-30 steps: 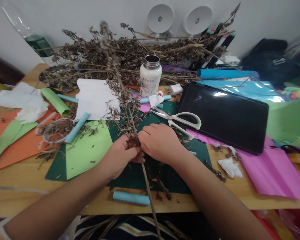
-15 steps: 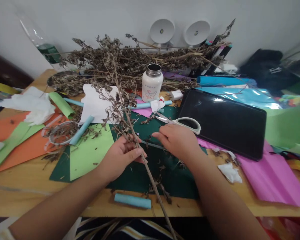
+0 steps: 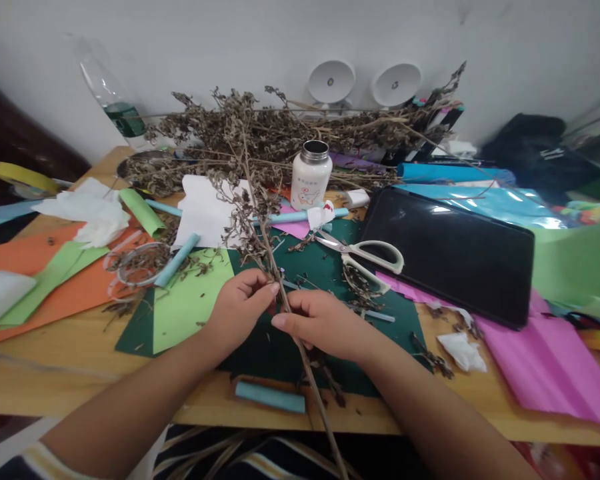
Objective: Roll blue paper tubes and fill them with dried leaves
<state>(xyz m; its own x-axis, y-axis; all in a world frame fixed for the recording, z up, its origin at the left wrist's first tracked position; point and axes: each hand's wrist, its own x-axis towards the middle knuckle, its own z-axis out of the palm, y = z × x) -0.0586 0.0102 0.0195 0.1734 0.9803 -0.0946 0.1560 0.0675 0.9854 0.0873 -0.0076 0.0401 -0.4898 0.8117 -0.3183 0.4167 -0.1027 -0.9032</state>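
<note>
A long dried plant stem [image 3: 307,370] slants from the lower edge up across the table, with curled brown leaves on its upper part. My left hand [image 3: 237,310] is closed at the stem's left side, thumb and fingers pinching it just below the leafy part. Slightly lower, my right hand [image 3: 330,327] has its fingers curled about the same stem; some fingertips are hidden. Pale-handled scissors [image 3: 353,249] lie part open beyond my right hand. Under both hands is a dark green cutting mat [image 3: 250,353] strewn with leaf bits.
Dried branches [image 3: 275,123] are heaped at the back behind a white open bottle [image 3: 312,177]. A black tablet [image 3: 450,253] lies at right beside pink paper [image 3: 545,367]. Light green paper [image 3: 190,320] and orange paper [image 3: 75,287] lie at left, a blue paper roll [image 3: 270,397] in front.
My right hand has moved left and down from beside the scissors onto the stem. My left hand remains at the stem, its thumb drawn back to the left. The view has tilted slightly.
</note>
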